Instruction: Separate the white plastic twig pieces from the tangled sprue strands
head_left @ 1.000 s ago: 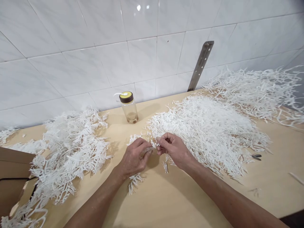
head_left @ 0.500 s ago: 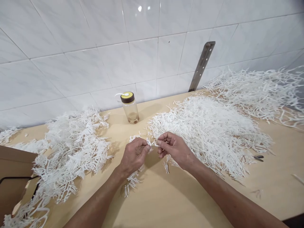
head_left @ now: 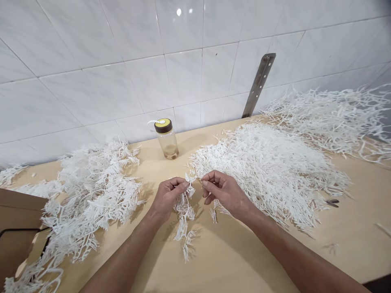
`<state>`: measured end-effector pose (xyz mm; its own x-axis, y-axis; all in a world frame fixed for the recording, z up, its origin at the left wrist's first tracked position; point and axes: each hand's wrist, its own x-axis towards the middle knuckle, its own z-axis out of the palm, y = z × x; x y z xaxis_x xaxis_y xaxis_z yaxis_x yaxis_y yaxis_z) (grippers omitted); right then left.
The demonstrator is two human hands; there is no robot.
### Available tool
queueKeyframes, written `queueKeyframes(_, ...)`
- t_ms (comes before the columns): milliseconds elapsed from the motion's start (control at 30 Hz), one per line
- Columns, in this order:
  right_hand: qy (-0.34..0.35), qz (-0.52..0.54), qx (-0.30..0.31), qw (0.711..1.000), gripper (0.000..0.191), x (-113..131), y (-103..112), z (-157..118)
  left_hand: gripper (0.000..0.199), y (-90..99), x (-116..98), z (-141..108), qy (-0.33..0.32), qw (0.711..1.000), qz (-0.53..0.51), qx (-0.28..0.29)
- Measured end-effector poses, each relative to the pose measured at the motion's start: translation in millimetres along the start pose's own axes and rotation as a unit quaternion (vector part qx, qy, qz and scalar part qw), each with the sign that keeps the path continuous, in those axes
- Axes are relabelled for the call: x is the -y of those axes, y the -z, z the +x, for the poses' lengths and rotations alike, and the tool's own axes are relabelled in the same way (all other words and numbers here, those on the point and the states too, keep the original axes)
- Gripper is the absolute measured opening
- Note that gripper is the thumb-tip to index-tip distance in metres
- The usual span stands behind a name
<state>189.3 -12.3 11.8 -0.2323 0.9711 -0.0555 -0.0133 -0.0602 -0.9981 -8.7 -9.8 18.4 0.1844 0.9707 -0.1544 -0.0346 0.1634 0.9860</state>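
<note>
A branching white strand (head_left: 184, 217) hangs from my left hand (head_left: 167, 198), whose thumb and index finger pinch it near its top. Close by on the right, my right hand (head_left: 224, 191) has thumb and fingertips pressed together at the strand's upper tip; what sits between them is too small to make out. Just behind and beyond my right hand spreads a large heap of short white pieces (head_left: 269, 171). A few loose white pieces (head_left: 214, 215) lie on the table below that hand.
Tangled branching white material (head_left: 100, 191) covers the table's left side beside a cardboard box (head_left: 21, 211). A lidded bottle (head_left: 168, 142) stands near the tiled wall. Longer strands (head_left: 332, 118) lie back right, a small dark tool (head_left: 332, 203) right, a metal bracket (head_left: 259, 85) at the wall.
My left hand has turned and shifted slightly left. The strand now hangs more fully in view between the hands, its lower end moved right. My right hand has barely moved.
</note>
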Motion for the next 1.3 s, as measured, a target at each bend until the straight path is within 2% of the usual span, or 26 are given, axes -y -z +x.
queueKeyframes(167, 0.077, -0.125, -0.075, 0.986, 0.027, 6, 3, -1, 0.028, -1.8, 0, -1, -0.032, 0.996, 0.087, 0.007)
queueKeyframes(300, 0.108, -0.153, -0.050, 0.981, 0.030, 9, 5, -3, 0.023, -5.2, 0, -3, -0.089, 0.983, 0.153, 0.046)
queueKeyframes(533, 0.059, -0.129, 0.048, 0.989, 0.030, 9, 4, -4, 0.023, -8.8, 1, -5, -0.094, 0.977, 0.161, 0.098)
queueKeyframes(600, 0.029, -0.106, 0.062, 0.992, 0.031, 5, 2, -3, 0.023, -7.6, 2, -5, -0.099, 0.979, 0.156, 0.085)
queueKeyframes(733, -0.018, -0.051, 0.053, 0.997, 0.034, 1, -1, -1, 0.020, -5.9, 4, -4, -0.114, 0.979, 0.163, 0.042)
queueKeyframes(933, -0.039, -0.027, 0.047, 0.998, 0.030, 5, -6, -2, 0.021, -11.4, 4, -6, -0.098, 0.985, 0.143, 0.010)
queueKeyframes(1100, -0.055, -0.025, 0.061, 0.996, 0.032, -5, -10, -2, 0.024, -14.6, 6, -6, -0.084, 0.992, 0.097, -0.004)
queueKeyframes(1300, -0.056, 0.007, 0.035, 0.998, 0.038, -8, -15, -2, 0.031, -17.8, 5, -10, 0.014, 0.999, -0.046, 0.019)
